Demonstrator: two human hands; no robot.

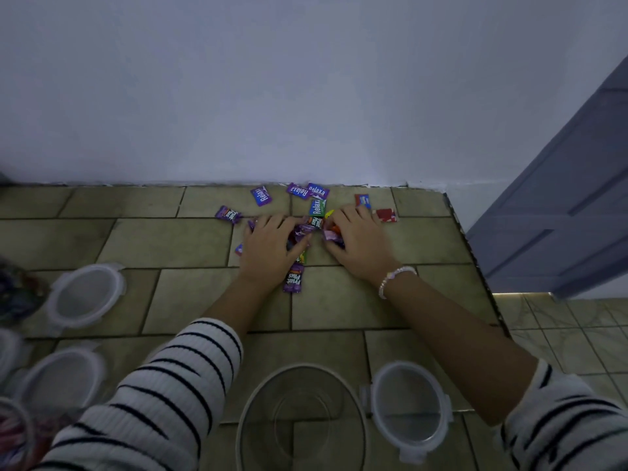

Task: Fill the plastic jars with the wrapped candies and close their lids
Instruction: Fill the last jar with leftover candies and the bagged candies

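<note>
My left hand [272,248] and right hand [356,244] curl over the heap of candies [307,229], hiding most of it. The open jar [302,419] at the tiled top's near edge is cut off below. A blurred container [17,290] at its left edge is cropped; I can't make out its contents.

Bare tile [190,294] lies open between the candies [317,191] and the near jar [258,396], crossed only by two arms [441,317]. The wall [306,96] closes the far side right behind the candies. Left lids [86,294] crowd the left. A right lid [411,413] sits just beside the jar.
</note>
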